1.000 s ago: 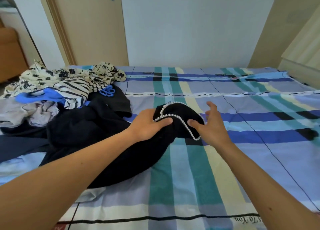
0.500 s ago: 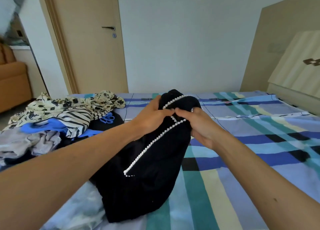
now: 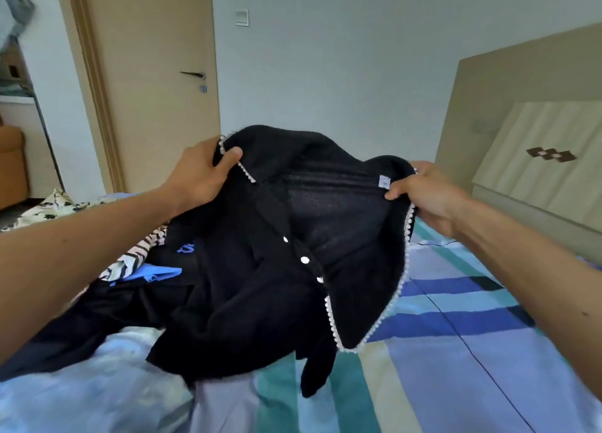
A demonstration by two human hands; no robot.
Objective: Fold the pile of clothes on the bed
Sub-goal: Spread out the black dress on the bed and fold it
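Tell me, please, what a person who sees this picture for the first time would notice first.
A black cardigan with white bead trim fills the middle, held up over the bed. The left hand grips its collar on one side and the right hand pinches the other side. Its lower part hangs down to the striped bed cover, and the pile of clothes lies at the left, beyond the left arm.

I find no legible text. The white tag (image 3: pixel 384 182) inside the cardigan (image 3: pixel 260 286) collar bears a mark too small to read. Blue print (image 3: pixel 186 248) in the pile (image 3: pixel 136 260) is blurred, also unreadable.
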